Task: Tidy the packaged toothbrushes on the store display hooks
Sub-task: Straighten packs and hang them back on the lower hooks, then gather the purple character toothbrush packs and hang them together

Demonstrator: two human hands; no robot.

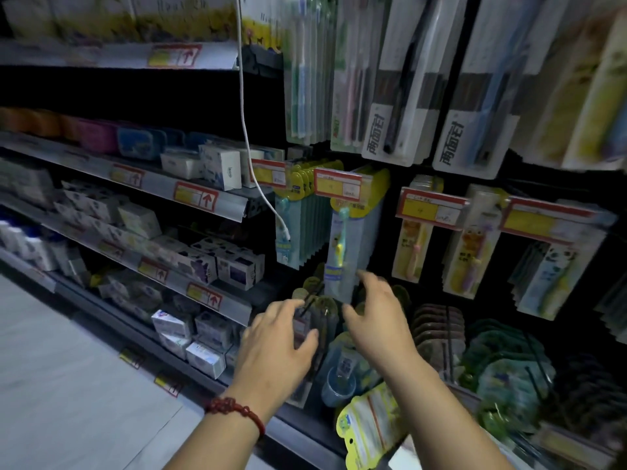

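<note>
Packaged toothbrushes hang in rows on black hooks. A row of blue child toothbrush packs [353,232] with yellow tops hangs at centre. Below it a darker row of packs [320,317] sits on a hook between my hands. My left hand [278,344], with a red bracelet at the wrist, has its fingers and thumb curled around the left side of that dark row. My right hand [380,317] reaches in from the right with fingers bent, close to the lower edge of the blue packs; whether it touches them is unclear. The view is blurred.
Large toothbrush packs [400,79] hang above, yellow duck packs [471,252] and green packs [509,361] to the right. Shelves of small boxes [217,259] run along the left. A white cable [247,137] dangles in front. A yellow pack [369,425] hangs low.
</note>
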